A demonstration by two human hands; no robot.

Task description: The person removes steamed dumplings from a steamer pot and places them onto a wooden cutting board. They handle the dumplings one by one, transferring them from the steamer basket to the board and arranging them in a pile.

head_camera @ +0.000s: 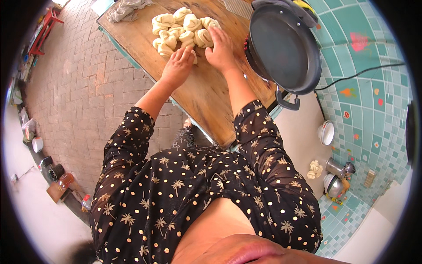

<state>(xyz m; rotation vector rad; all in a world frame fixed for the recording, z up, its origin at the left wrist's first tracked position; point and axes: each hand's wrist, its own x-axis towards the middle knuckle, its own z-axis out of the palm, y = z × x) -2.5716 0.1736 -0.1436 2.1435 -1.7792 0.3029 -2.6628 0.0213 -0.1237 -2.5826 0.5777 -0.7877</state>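
Observation:
Several twisted dough rolls (pixel 176 31) sit close together on a wooden board tabletop (pixel 204 95). At the near side of the group, my left hand (pixel 179 67) has its fingers curled over a dough roll (pixel 195 58) that shows only in part beside them. My right hand (pixel 221 49) lies along the right side of the group. Its thumb and fingers are spread, and the fingertips touch the outer dough rolls, with one roll (pixel 203 38) just left of the palm.
A large dark pan (pixel 282 49) stands right of my right hand, its handle (pixel 287 101) towards me. A grey cloth (pixel 129 9) lies at the far left corner. On the pale counter (pixel 296 122) are a white bowl (pixel 326 133) and more dough (pixel 315 169). A cable (pixel 359 75) runs along the tiled wall.

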